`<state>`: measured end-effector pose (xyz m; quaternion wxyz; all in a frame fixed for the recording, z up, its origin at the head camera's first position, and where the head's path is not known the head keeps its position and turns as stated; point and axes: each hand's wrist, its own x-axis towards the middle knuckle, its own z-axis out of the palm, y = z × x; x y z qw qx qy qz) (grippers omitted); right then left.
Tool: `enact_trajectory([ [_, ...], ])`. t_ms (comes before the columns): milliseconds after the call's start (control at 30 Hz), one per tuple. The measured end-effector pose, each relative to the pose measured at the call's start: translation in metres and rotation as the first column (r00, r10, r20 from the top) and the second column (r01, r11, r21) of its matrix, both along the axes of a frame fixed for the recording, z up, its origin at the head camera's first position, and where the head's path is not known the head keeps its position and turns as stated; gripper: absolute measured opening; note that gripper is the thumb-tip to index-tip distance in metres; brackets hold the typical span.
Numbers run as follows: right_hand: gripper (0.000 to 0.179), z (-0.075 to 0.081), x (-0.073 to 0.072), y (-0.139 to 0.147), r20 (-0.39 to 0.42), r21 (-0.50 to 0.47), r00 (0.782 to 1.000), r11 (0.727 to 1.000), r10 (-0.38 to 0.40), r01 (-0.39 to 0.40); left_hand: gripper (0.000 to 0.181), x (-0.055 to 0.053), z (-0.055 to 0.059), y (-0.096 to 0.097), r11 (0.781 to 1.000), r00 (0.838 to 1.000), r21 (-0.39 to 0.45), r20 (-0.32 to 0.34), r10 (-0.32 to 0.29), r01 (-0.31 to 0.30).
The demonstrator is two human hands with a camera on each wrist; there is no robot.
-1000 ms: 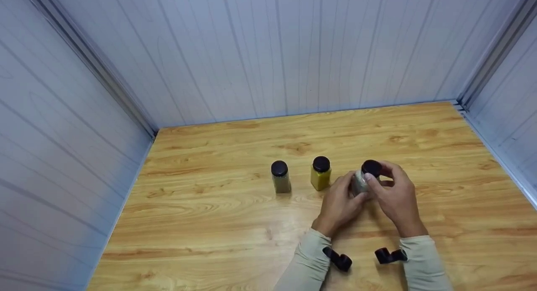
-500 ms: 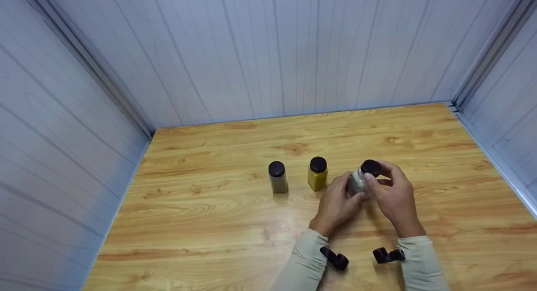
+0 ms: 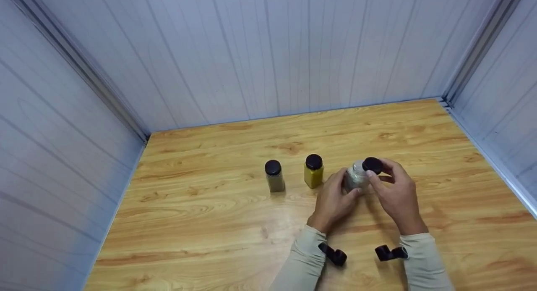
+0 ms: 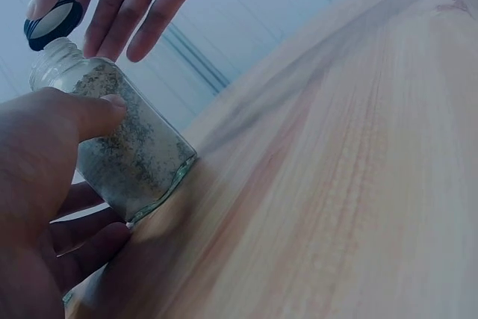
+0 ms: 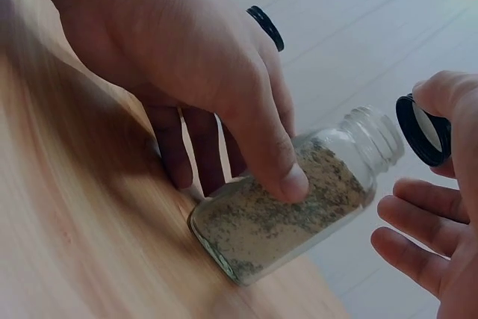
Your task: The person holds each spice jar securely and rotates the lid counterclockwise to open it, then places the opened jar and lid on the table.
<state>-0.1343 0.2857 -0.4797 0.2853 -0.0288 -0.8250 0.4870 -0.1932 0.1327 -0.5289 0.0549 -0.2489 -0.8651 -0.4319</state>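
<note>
A square glass spice jar of pale, dark-flecked seasoning stands on the wooden table, its threaded mouth uncovered. My left hand grips the jar around its body, thumb on the near face. Between thumb and fingers, my right hand pinches the black screw cap, just off the mouth to the right. In the left wrist view the cap is tilted, its pale inner face showing, and the other right fingers hang loosely below it.
Left of my hands stand two capped jars, a yellow-filled jar and a grey-green-filled jar. White panel walls border the wooden table at the back and sides. A black camera mount sits on each sleeve.
The cap has come off the jar's mouth and moved slightly right in my right hand, baring the glass neck. My left hand keeps its hold on the jar. The view has shifted a little.
</note>
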Motion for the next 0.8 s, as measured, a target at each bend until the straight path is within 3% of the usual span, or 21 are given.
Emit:
enact_trajectory([
  [200,0.039,-0.001,0.005,0.000,-0.016,-0.017,1.000,1.000,-0.012,0.012,0.061,0.002,-0.002,-0.003,1.000,1.000,0.004,-0.027,-0.015,0.016],
  [800,0.036,-0.004,0.016,-0.002,-0.030,-0.009,0.999,1.000,-0.027,0.026,0.056,0.007,-0.003,-0.005,0.997,1.000,0.074,0.023,-0.015,0.013],
])
